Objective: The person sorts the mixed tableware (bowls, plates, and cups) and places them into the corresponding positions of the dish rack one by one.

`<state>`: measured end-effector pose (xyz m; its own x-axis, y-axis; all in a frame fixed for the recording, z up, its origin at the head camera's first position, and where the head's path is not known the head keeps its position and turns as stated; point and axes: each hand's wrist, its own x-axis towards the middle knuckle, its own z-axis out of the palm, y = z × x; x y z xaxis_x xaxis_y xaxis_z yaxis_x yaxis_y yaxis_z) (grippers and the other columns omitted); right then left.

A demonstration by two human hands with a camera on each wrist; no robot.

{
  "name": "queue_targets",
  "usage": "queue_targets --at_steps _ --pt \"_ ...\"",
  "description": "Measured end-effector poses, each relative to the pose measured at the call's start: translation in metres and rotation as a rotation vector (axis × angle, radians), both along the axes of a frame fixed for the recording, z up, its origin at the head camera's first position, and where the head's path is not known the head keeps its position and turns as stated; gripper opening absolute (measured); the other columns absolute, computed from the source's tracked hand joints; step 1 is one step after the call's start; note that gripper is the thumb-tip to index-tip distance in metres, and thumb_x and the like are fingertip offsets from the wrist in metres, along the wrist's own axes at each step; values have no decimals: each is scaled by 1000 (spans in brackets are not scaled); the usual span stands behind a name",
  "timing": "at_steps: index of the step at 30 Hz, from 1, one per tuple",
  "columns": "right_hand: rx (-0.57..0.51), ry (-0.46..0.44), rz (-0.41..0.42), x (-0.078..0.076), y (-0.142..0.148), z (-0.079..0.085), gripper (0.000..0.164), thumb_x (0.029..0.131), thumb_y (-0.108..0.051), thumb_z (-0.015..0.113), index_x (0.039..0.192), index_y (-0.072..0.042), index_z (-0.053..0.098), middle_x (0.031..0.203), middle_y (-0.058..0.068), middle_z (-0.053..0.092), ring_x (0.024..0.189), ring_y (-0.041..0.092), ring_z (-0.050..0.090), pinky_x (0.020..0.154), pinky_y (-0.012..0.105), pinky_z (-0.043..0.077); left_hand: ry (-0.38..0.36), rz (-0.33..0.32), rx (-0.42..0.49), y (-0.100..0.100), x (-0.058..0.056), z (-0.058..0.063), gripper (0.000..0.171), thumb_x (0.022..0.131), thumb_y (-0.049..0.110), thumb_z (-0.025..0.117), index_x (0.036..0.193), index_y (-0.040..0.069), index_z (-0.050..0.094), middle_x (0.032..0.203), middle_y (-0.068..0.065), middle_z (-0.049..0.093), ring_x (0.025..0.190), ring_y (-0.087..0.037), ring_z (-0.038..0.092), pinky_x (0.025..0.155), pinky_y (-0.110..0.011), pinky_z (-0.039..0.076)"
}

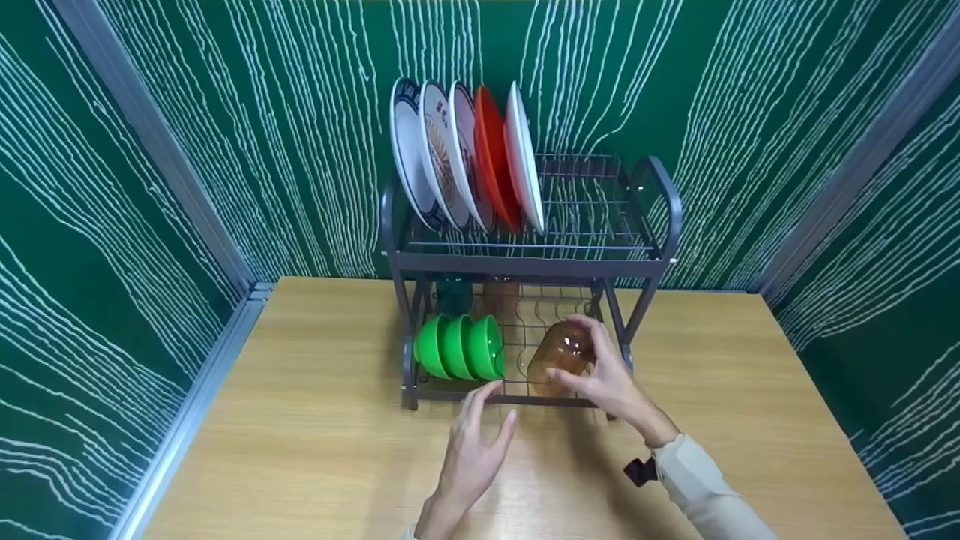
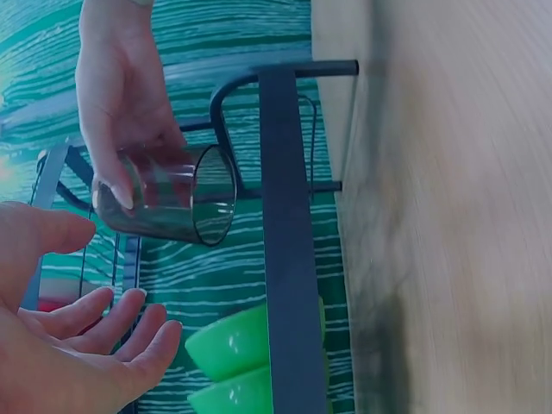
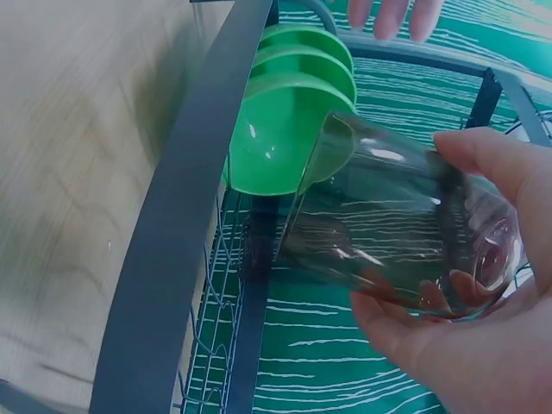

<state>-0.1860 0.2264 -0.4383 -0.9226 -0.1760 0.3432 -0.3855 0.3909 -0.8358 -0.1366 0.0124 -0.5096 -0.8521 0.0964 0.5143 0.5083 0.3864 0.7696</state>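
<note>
My right hand (image 1: pixel 604 375) grips a clear brownish drinking glass (image 1: pixel 559 356) with thumb and fingers near its base. The glass is upside down, its open rim facing the lower shelf (image 1: pixel 517 399) of a dark dish rack; the right wrist view shows the rim (image 3: pixel 297 185) beside the green bowls. My left hand (image 1: pixel 474 450) holds nothing, fingers spread and loosely bent, in front of the rack's lower front bar. Just beyond its fingertips, several green bowls (image 1: pixel 486 347) stand on edge in a row at the left of that shelf.
On the upper shelf (image 1: pixel 592 225), several plates, among them a red plate (image 1: pixel 495 161), stand upright toward the left. Behind the bowls are a teal glass (image 1: pixel 454 295) and a brownish glass (image 1: pixel 501 295). The rack's right handle (image 1: pixel 667 202) rises above the wooden table (image 1: pixel 315 420).
</note>
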Motion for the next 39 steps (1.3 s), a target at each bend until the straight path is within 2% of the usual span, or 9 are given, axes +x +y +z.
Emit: queue_targets --at_steps 6,11,17,20,25,26,32,33,39 --pt "-5 -4 -1 -18 -2 3 77 75 -2 78 137 1 34 130 20 43 113 27 50 94 36 47 -11 26 3 -12 2 -4 42 90 15 65 129 8 51 120 2 57 113 -17 53 98 -36 44" --pt "-10 -10 -2 -35 -1 -1 77 78 -3 76 139 0 30 132 19 39 115 29 47 96 46 45 -23 45 -5 -18 4 -10 40 89 14 66 127 7 54 120 1 57 112 -17 53 97 -37 45" --pt "-9 -50 -36 -66 4 -23 79 79 -15 78 141 -14 28 135 12 33 120 26 43 101 47 41 5 50 -22 -22 8 -16 36 90 15 65 124 7 55 120 -1 58 113 -18 53 96 -36 45" --pt "-11 -76 -51 -78 7 -30 80 79 -20 78 141 -20 27 134 9 31 121 25 41 102 46 40 -11 53 -27 -24 12 -18 36 90 17 65 124 7 56 120 -1 58 113 -18 53 96 -36 45" --pt "-11 -60 -77 -91 6 -33 77 80 -20 77 140 -17 28 132 11 30 119 25 40 99 44 42 -117 57 -23 -27 21 -22 35 90 20 65 123 9 57 120 2 58 114 -16 52 98 -37 44" --pt "-15 -57 -78 -90 4 -28 77 81 -17 76 140 -15 27 132 14 30 119 27 40 99 45 41 -131 60 -23 -27 22 -23 34 90 20 65 123 11 58 120 3 58 114 -16 52 98 -37 44" --pt "4 -34 -119 -103 3 -31 85 82 -14 75 146 -7 19 136 19 26 124 32 36 104 49 36 -158 47 -40 -29 26 -29 32 91 21 64 122 16 58 119 6 57 113 -15 52 97 -38 45" --pt "7 -23 -131 -108 5 -36 89 81 -15 75 147 -9 17 139 18 25 127 31 34 106 48 34 -163 42 -43 -29 27 -30 32 91 21 64 123 16 57 119 6 57 113 -14 52 97 -38 45" --pt "-2 51 -171 -123 8 -42 105 78 -5 76 152 -12 2 151 20 13 139 33 17 113 48 22 -184 28 -59 -31 30 -32 32 91 23 63 123 17 58 118 6 58 112 -13 52 97 -37 45"
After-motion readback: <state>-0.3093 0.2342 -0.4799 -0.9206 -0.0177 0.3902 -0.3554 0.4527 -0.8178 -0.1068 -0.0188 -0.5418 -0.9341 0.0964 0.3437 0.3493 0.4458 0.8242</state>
